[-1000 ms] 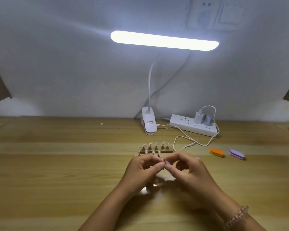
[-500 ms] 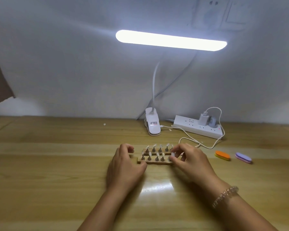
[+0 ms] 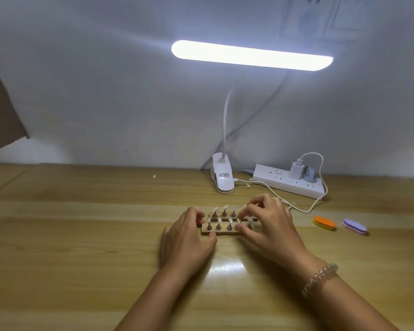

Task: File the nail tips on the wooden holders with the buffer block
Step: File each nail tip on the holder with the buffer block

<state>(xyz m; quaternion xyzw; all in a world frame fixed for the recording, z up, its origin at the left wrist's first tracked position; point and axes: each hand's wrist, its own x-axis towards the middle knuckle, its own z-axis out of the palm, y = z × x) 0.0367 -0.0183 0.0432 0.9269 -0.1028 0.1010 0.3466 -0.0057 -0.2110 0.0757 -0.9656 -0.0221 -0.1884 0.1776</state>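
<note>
The two wooden holders (image 3: 225, 232) lie side by side on the table (image 3: 81, 247), right in front of you, one strip behind the other. Small nail tips (image 3: 219, 220) stand up on little pegs along each strip.

Your left hand (image 3: 187, 242) grips the left end of the nearer strip. The thumb presses its front edge and the fingers curl round the end. Your right hand (image 3: 271, 226) covers the right ends of both strips with bent fingers. Its thumb and first finger sit close by one nail tip, but I cannot tell if they pinch it or only touch it.

The nail tips look thin, light and easy to bend or pop off, so I think you should rub softly. The holders look light too and could slide on the shiny wood. Hold a strip by its end, not by the pegs.

Neither hand has a buffer. The orange buffer block (image 3: 324, 222) and the purple buffer block (image 3: 354, 226) lie on the table off to your right, a little apart from each other. They look soft and light, so take one by its long sides.

The way over to them is bare table. Mind the white cable (image 3: 304, 210) that loops just behind your right hand. The power strip (image 3: 287, 185) and the lamp clip (image 3: 222, 177) sit farther back. There is lots of bare table on your left and close to you.
</note>
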